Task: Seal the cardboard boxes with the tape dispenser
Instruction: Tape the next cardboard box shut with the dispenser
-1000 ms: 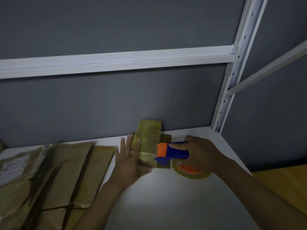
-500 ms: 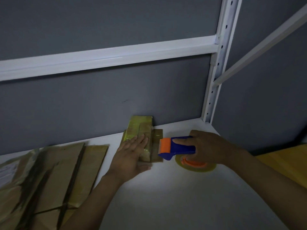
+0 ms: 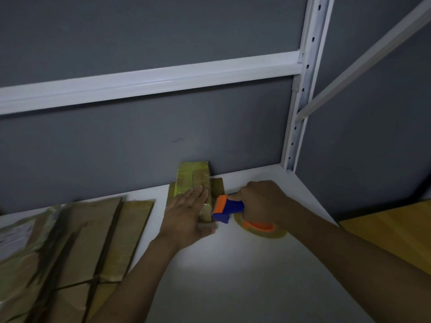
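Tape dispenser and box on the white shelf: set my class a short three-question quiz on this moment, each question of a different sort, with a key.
1. True or false: the left hand lies flat on the small box.
2. Which hand grips the tape dispenser? A left hand, B right hand, C neither.
3. Fill the gap: the flattened cardboard lies to the ___ of the small box.

Key: 1 true; 2 B; 3 left.

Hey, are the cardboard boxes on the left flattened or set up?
Flattened: the cardboard boxes lie as flat overlapping sheets on the white shelf.
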A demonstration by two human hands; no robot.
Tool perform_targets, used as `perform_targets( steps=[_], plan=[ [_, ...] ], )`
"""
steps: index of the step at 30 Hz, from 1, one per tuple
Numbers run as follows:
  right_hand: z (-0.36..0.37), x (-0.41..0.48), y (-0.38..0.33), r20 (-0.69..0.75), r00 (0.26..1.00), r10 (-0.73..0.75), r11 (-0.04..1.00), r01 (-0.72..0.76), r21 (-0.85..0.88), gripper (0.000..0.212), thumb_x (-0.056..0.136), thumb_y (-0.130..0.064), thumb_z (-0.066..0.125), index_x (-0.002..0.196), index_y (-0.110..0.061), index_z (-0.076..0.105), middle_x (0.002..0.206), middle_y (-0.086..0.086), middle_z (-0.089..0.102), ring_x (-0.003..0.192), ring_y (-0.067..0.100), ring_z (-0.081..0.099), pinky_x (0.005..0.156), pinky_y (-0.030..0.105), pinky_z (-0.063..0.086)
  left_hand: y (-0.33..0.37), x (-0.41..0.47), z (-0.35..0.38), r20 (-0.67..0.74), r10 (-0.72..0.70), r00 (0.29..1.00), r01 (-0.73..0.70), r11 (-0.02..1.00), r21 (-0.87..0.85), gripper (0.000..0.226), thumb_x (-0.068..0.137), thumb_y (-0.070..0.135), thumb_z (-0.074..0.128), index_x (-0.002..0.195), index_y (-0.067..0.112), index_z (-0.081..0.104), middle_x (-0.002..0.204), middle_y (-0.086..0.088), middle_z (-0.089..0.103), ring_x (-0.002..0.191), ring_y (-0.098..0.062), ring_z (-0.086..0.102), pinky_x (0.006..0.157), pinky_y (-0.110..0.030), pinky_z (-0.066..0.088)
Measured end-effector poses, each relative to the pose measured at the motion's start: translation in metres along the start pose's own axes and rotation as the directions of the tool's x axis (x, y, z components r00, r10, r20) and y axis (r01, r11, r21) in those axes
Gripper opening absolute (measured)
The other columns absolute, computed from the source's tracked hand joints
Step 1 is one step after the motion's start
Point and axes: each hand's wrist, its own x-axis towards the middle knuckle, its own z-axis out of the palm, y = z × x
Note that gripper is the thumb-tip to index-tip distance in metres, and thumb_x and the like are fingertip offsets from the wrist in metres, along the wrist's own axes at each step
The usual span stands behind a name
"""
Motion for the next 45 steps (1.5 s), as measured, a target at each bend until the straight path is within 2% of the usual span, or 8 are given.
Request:
perform_targets(
  steps=[7, 12, 16, 26, 32, 35, 40, 45],
  plan=[
    [-0.008, -0.011, 0.03, 0.155, 0.968, 0.199, 0.886, -0.245, 0.394, 0.051, 0.081, -0.039, 0.068, 0.13, -0.035, 0.055, 0.113, -0.004, 0.063, 0.095, 0.016, 0.059, 0.082, 0.029, 0.049, 0.006, -0.005, -0.013, 0.086, -0.059, 0.995, 0.061, 0.998, -0.017, 0.135, 0.045, 0.102, -0.005, 0.155, 0.025, 0.008, 0.158, 0.015, -0.001, 0.149, -0.009, 0.003, 0.115, -0.022, -0.003],
    [0.005, -0.038, 0.052, 0.347, 0.879, 0.327, 0.249, -0.435, 0.865, 0.027, 0.076, -0.018, 0.077, 0.1, -0.029, 0.068, 0.085, -0.001, 0.072, 0.077, 0.013, 0.065, 0.064, 0.02, 0.052, -0.004, 0.009, -0.026, -0.085, -0.122, 0.989, 0.109, 0.984, -0.14, 0.113, 0.072, 0.087, -0.013, 0.145, 0.023, 0.043, 0.149, 0.002, 0.043, 0.137, -0.021, 0.04, 0.11, -0.027, 0.023],
    [0.026, -0.052, 0.067, 0.414, 0.833, 0.368, 0.067, -0.468, 0.881, 0.032, 0.077, -0.017, 0.077, 0.108, -0.014, 0.07, 0.09, 0.006, 0.075, 0.08, 0.019, 0.07, 0.072, 0.028, 0.056, -0.011, 0.014, -0.017, -0.018, -0.182, 0.983, 0.18, 0.981, -0.078, 0.106, 0.07, 0.079, -0.017, 0.152, 0.028, 0.028, 0.16, 0.006, 0.018, 0.15, -0.02, 0.008, 0.118, -0.037, 0.009],
    [0.034, -0.011, 0.002, -0.108, 0.847, 0.521, 0.742, -0.387, 0.547, 0.049, 0.1, -0.037, 0.042, 0.145, -0.02, 0.039, 0.146, 0.001, 0.044, 0.134, 0.017, 0.04, 0.11, 0.028, 0.03, -0.011, 0.012, 0.008, -0.025, -0.214, 0.977, 0.205, 0.959, -0.196, 0.101, 0.073, 0.078, -0.016, 0.151, 0.028, 0.023, 0.158, 0.011, 0.006, 0.147, -0.009, -0.008, 0.115, -0.02, -0.012],
    [0.052, 0.043, -0.08, 0.348, 0.875, 0.337, -0.148, -0.316, 0.937, 0.045, 0.102, -0.049, 0.022, 0.127, -0.024, 0.05, 0.121, 0.0, 0.059, 0.102, 0.012, 0.059, 0.081, 0.02, 0.05, 0.0, 0.007, -0.001, -0.033, -0.247, 0.968, 0.225, 0.923, -0.311, 0.075, 0.087, 0.061, 0.008, 0.151, 0.026, 0.026, 0.157, 0.012, 0.004, 0.139, -0.002, -0.014, 0.111, -0.017, -0.013],
    [0.084, 0.055, -0.088, 0.314, 0.863, 0.395, -0.237, -0.235, 0.943, 0.04, 0.102, -0.04, 0.03, 0.131, -0.017, 0.047, 0.126, 0.006, 0.057, 0.102, 0.014, 0.058, 0.077, 0.018, 0.049, -0.005, 0.009, -0.004, -0.009, -0.263, 0.965, 0.246, 0.913, -0.326, 0.059, 0.099, 0.05, 0.019, 0.15, 0.023, 0.028, 0.161, 0.005, 0.01, 0.143, -0.005, -0.012, 0.105, -0.012, -0.018],
    [0.091, 0.058, -0.079, 0.268, 0.875, 0.403, -0.187, -0.208, 0.96, 0.045, 0.097, -0.046, 0.046, 0.121, -0.011, 0.062, 0.108, 0.012, 0.067, 0.093, 0.021, 0.065, 0.084, 0.031, 0.052, -0.009, 0.009, -0.009, -0.053, -0.341, 0.938, 0.255, 0.787, -0.561, 0.047, 0.099, 0.031, 0.052, 0.143, 0.017, 0.045, 0.156, 0.003, 0.03, 0.148, -0.013, 0.009, 0.108, -0.014, 0.001],
    [0.098, 0.042, -0.068, -0.349, 0.906, 0.24, 0.623, 0.132, 0.771, 0.049, 0.099, -0.011, 0.048, 0.144, -0.028, 0.04, 0.154, -0.009, 0.029, 0.138, 0.007, 0.032, 0.109, 0.023, 0.034, -0.017, -0.002, -0.02, -0.025, -0.378, 0.925, 0.194, 0.528, -0.827, 0.031, 0.098, 0.019, 0.054, 0.128, 0.019, 0.059, 0.14, 0.007, 0.045, 0.139, -0.005, 0.031, 0.104, -0.013, 0.028]
  ],
)
